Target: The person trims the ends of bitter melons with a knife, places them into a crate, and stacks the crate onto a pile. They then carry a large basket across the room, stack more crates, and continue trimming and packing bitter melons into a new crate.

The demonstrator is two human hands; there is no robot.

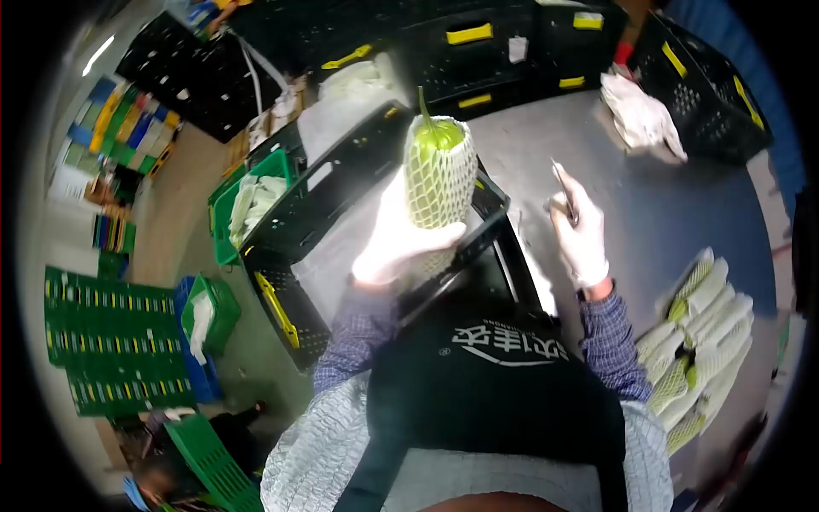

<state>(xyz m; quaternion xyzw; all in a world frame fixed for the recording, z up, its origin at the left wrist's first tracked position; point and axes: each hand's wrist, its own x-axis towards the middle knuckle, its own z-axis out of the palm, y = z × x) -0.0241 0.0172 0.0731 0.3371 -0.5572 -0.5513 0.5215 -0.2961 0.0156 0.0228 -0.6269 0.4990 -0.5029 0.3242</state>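
Observation:
My left hand (397, 230), in a white glove, is wrapped round a green gourd (439, 136) in a white foam net sleeve. The gourd stands upright in my grip, its long thin stem pointing up out of the open top of the sleeve. Below it is a black crate (286, 218) with a pale sheet lining (328, 264). Apart to the right, over the grey table (657, 205), my gloved right hand (584, 235) is closed on a slim dark pointed tool (565, 192). I cannot tell whether this tool is a knife or snips.
Several netted gourds (699, 341) lie at the table's right side. A white cloth (640, 119) rests near black crates (708, 85) at the back. Green baskets (213, 320) and stacked green crates (119, 333) stand on the left. Another person (158, 478) handles a green crate (209, 456) at lower left.

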